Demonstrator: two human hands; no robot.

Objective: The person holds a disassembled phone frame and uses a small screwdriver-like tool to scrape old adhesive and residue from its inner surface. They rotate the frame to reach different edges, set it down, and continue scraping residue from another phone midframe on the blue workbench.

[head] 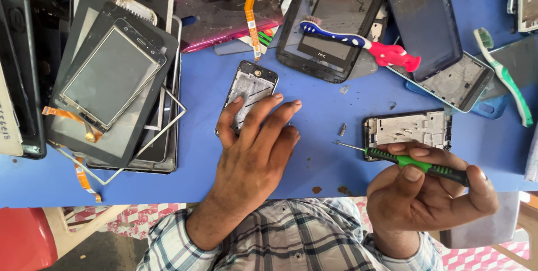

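Observation:
My left hand [255, 147] lies flat on the blue table, fingers spread over the lower half of a bare phone frame [250, 89] that points away from me. My right hand [428, 192] grips a small screwdriver [417, 163] with a green and black handle; its thin metal tip points left, just above the table. Right behind that hand lies a second phone frame [409, 128], silvery inside, lying sideways. A tiny metal part [342, 130] rests on the table between the two frames.
A stack of screens and tablet frames [112, 80] fills the left. Further back lie a dark touch panel [330, 19], a blue-and-pink toothbrush [358, 42], a blue back cover [423, 19], another frame [462, 80], a green toothbrush [504, 75] and an orange flex cable [252, 16].

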